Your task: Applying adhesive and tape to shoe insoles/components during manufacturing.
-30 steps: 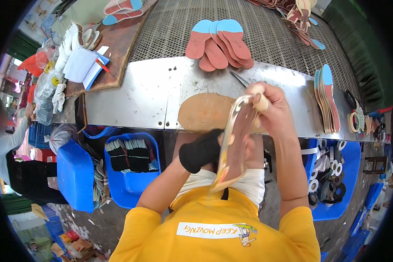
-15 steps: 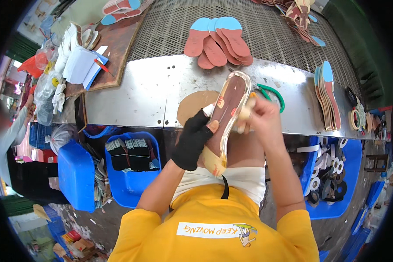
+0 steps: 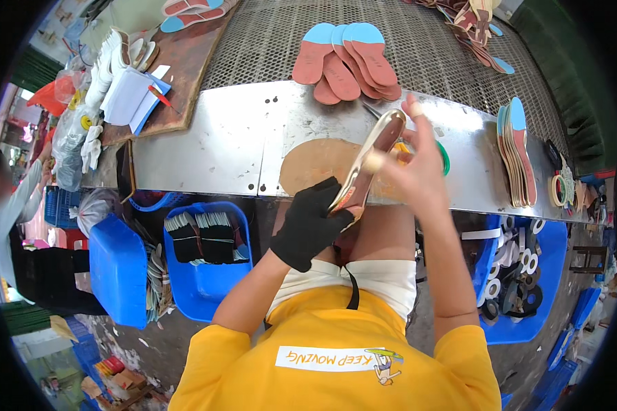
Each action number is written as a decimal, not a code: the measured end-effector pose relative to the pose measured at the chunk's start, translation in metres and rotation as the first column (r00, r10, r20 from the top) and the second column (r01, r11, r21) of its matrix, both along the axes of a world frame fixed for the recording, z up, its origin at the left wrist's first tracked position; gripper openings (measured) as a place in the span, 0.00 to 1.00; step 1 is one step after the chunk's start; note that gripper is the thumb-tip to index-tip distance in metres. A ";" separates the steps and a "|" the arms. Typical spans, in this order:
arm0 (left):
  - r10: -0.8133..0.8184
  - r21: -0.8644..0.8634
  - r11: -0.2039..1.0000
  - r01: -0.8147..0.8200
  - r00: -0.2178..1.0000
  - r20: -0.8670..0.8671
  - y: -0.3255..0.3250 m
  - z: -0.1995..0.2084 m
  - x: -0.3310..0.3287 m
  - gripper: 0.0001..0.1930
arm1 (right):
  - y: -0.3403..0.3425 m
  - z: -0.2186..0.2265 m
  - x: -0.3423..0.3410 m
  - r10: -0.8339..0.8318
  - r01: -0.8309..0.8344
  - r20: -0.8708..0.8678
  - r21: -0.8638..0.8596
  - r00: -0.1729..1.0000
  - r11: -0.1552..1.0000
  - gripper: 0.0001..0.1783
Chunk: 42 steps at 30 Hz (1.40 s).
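My left hand (image 3: 311,226), in a black glove, grips the lower end of a brown insole (image 3: 386,140) with a shiny gold edge. The insole is tilted up on its side above the table's near edge. My right hand (image 3: 419,170) is at its upper right side, fingers spread and partly blurred; pale wrapping covers the thumb tip. Whether that thumb touches the insole, I cannot tell. Behind the hands lies a round brown board (image 3: 315,161) on the metal table (image 3: 219,147). Green-handled scissors (image 3: 446,159) are mostly hidden by my right hand.
Red-and-blue insoles (image 3: 343,65) lie fanned out on the mesh surface (image 3: 253,41). More stand stacked at right (image 3: 516,151). Below the table are a blue bin (image 3: 206,294) of bundled pieces and another blue bin (image 3: 552,301) of tape rolls. A person (image 3: 27,226) stands far left.
The insole has turned from facing up to more edge-on, and its lower end is now covered by my left hand. My right fingers have come off its edge and spread.
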<state>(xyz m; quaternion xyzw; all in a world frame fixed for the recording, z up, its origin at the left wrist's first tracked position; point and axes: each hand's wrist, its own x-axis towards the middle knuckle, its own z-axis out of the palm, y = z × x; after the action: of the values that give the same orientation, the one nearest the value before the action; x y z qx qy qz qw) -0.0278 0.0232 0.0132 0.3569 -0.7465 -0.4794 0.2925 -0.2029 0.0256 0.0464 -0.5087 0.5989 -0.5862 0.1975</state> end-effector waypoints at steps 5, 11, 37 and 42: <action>0.039 -0.224 0.974 -0.034 0.999 0.017 0.006 0.005 -0.002 0.13 | 0.002 0.010 -0.003 -0.095 0.049 -0.432 -0.115 0.897 0.992 0.39; 0.002 0.005 1.000 -0.002 1.000 -0.012 0.005 0.011 0.002 0.18 | 0.002 0.015 -0.004 0.114 -0.090 -0.341 0.084 0.933 0.992 0.50; 0.268 0.746 0.532 0.399 0.757 -0.596 -0.017 0.003 0.012 0.22 | 0.031 0.004 -0.013 -0.002 -0.088 -0.480 -0.164 0.877 0.982 0.17; 0.167 0.599 0.202 0.775 0.576 -0.801 -0.019 0.010 -0.009 0.29 | 0.032 -0.004 -0.067 0.135 -0.238 -0.606 -0.092 0.784 0.967 0.13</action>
<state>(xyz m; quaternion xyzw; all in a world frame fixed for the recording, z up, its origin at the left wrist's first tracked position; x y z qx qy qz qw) -0.0365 0.0045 0.0232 0.0468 -0.1784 -0.9675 0.1730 -0.2695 0.0575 0.0425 -0.7378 0.5269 -0.4217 0.0145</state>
